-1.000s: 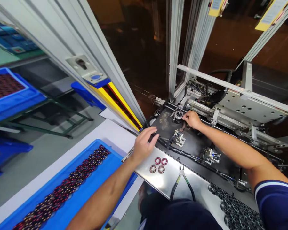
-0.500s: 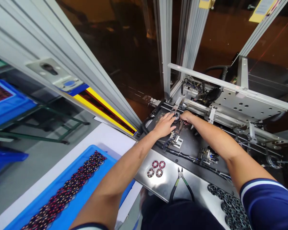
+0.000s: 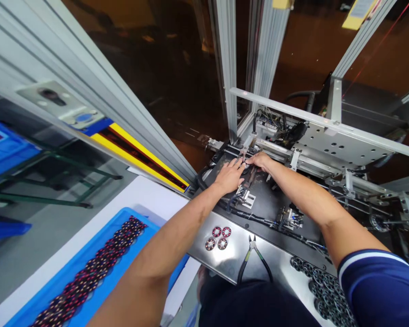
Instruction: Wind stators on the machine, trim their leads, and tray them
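Note:
Both hands reach into the machine over its dark plate [image 3: 269,206]. My left hand [image 3: 230,176] lies palm down with its fingers spread, their tips beside a small round part [image 3: 246,164] at the fixture. From the right, my right hand [image 3: 260,161] touches the same round part, its fingers bent together; what they grip, if anything, is too small to make out. A metal bracket [image 3: 248,200] stands just below the hands.
Several red-and-black rings [image 3: 216,232] and open-handled pliers [image 3: 252,247] lie on the steel ledge, dark rings [image 3: 322,281] at its right. A blue tray [image 3: 122,222] with rows of rings is at lower left. An aluminium rail [image 3: 293,108] crosses behind the hands.
My right hand has moved slightly up and left, onto the round part. My left hand stays beside it, fingers still spread. The whole view has shifted a little.

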`<state>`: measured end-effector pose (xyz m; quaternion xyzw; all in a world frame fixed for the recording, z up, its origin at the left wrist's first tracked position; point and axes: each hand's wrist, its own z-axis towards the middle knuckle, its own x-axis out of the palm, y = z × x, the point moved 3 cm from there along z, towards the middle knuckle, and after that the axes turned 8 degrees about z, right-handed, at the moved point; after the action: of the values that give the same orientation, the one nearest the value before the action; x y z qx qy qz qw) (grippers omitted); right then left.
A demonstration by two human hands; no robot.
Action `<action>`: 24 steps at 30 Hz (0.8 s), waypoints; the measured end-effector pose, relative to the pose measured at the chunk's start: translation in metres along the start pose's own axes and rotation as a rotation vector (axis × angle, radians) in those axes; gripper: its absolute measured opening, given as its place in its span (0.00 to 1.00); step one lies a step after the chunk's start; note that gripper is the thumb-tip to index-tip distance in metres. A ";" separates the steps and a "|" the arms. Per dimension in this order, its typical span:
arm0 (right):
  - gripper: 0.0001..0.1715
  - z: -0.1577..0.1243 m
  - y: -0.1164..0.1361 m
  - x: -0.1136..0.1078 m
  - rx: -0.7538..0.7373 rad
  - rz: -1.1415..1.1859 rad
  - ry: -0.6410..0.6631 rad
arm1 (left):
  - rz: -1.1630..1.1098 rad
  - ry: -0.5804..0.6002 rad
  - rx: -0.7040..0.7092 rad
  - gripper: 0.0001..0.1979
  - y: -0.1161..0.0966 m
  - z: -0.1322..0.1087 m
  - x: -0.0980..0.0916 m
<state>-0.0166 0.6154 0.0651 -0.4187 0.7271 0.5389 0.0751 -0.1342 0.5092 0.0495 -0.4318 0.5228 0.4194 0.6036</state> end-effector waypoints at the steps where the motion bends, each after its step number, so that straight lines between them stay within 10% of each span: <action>1: 0.16 -0.007 0.004 -0.002 -0.013 -0.033 -0.013 | 0.015 0.012 0.002 0.30 -0.001 0.001 -0.002; 7: 0.20 -0.099 0.000 -0.049 -0.295 -0.166 -0.054 | 0.048 0.090 0.019 0.36 0.003 0.003 -0.005; 14: 0.15 -0.162 -0.098 -0.139 -0.279 -0.365 -0.155 | -0.002 0.148 0.026 0.32 0.010 0.012 -0.006; 24: 0.06 -0.126 -0.111 -0.079 -0.654 -0.531 -0.042 | -0.085 -0.094 -0.046 0.19 -0.058 -0.041 -0.095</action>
<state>0.1535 0.5431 0.0805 -0.5821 0.3828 0.7118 0.0894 -0.0995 0.4486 0.1449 -0.4474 0.4651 0.4251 0.6347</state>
